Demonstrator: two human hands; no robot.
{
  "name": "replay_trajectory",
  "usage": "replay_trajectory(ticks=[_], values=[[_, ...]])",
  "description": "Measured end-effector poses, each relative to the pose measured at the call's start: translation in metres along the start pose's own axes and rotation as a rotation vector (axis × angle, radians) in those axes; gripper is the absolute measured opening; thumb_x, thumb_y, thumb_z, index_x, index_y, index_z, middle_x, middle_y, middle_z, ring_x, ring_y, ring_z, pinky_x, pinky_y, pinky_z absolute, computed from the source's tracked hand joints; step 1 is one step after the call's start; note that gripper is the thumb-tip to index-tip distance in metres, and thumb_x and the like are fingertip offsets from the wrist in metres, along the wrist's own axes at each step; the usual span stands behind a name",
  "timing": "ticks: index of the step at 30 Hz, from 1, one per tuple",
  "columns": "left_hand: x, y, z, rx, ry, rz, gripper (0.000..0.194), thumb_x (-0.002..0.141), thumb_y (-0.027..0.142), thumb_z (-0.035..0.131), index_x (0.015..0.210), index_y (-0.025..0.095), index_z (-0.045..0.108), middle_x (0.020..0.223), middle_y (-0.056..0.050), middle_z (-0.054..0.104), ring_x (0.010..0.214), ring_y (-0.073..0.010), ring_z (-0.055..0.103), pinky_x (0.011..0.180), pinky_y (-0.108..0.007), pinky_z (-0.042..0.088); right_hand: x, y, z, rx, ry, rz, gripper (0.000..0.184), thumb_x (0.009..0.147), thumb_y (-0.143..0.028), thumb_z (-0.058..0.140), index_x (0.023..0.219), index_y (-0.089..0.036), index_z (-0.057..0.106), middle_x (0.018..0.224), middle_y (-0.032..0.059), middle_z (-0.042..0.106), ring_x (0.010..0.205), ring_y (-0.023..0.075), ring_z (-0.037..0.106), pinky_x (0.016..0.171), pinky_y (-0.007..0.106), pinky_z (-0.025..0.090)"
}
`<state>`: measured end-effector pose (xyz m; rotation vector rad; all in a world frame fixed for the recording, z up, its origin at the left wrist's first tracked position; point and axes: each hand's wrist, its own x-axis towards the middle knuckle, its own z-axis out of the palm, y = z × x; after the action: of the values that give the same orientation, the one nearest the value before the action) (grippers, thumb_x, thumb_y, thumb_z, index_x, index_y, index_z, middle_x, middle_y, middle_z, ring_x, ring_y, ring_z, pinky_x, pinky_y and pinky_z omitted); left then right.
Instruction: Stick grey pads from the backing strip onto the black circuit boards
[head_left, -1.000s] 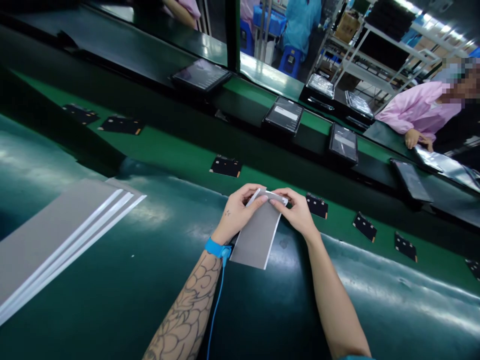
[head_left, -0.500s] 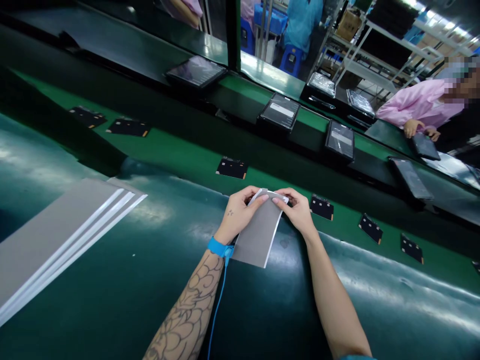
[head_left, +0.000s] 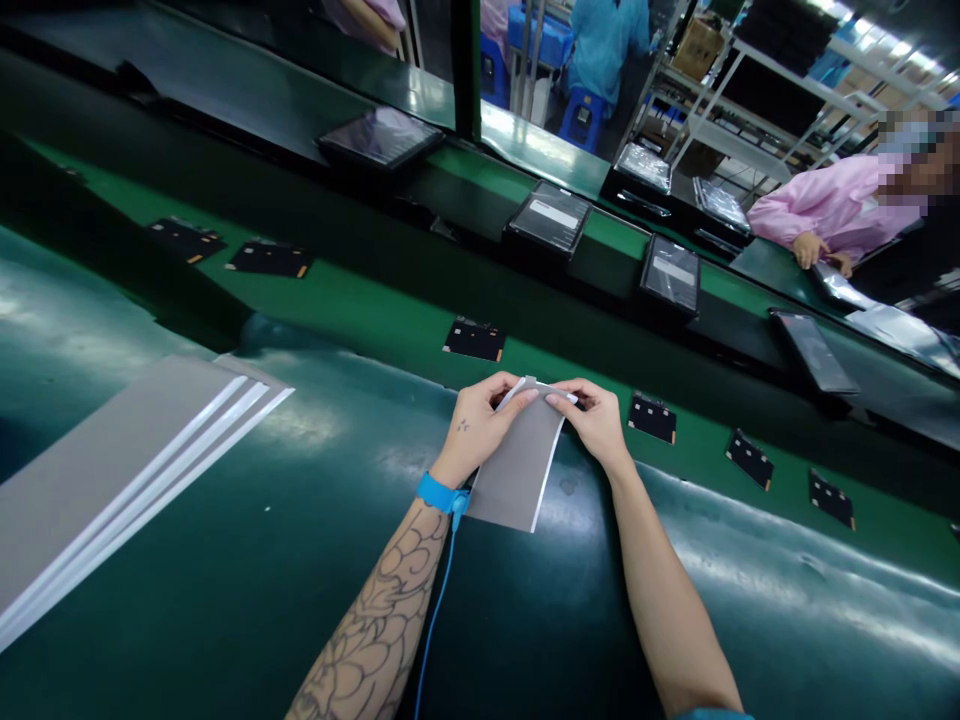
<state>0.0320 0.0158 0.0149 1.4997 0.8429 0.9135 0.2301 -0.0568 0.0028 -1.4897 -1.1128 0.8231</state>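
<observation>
My left hand [head_left: 480, 428] and my right hand [head_left: 592, 422] both pinch the top end of a grey rectangular sheet [head_left: 516, 475], whose white backing shows along its edge. Fingertips of both hands meet near a white strip curling at the sheet's upper edge. The lower end of the sheet hangs over the dark green mat [head_left: 570, 560]. A blue wrist strap [head_left: 439, 493] circles my left wrist, and its blue cord [head_left: 439, 610] runs down out of view.
A stack of grey sheets [head_left: 127, 455] lies on the mat at left. Black circuit boards [head_left: 651, 418] sit on a green conveyor belt [head_left: 390, 300] just beyond my hands. Dark tablets [head_left: 547, 218] lie on a farther belt. A co-worker's hand [head_left: 810, 250] in a pink sleeve handles film-wrapped items at far right.
The black boards on the near belt have shifted right, and the tablets on the far belt have shifted left. My hands still hold the sheet. The co-worker's hand has moved among the wrapped items.
</observation>
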Motion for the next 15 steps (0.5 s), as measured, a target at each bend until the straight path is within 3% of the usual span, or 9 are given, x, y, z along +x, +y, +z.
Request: replay_trajectory(ticks=[9, 15], values=[[0.001, -0.004, -0.001, 0.015, -0.002, 0.022, 0.028, 0.096, 0.047, 0.078, 0.09, 0.019, 0.076, 0.085, -0.004, 0.076, 0.079, -0.0195, 0.067, 0.068, -0.027, 0.05, 0.001, -0.001, 0.0, -0.011, -0.017, 0.017, 0.038, 0.085, -0.059, 0.089, 0.099, -0.024, 0.084, 0.101, 0.0063, 0.084, 0.094, 0.0262, 0.077, 0.088, 0.04, 0.061], [0.0, -0.005, 0.0, 0.088, -0.059, 0.064, 0.023, 0.099, 0.042, 0.076, 0.095, 0.02, 0.08, 0.089, -0.003, 0.078, 0.083, -0.0201, 0.069, 0.074, -0.028, 0.049, 0.002, -0.012, 0.002, -0.008, -0.086, -0.138, 0.033, 0.095, -0.053, 0.084, 0.116, -0.028, 0.082, 0.115, 0.0066, 0.08, 0.105, 0.0245, 0.073, 0.09, 0.038, 0.058]])
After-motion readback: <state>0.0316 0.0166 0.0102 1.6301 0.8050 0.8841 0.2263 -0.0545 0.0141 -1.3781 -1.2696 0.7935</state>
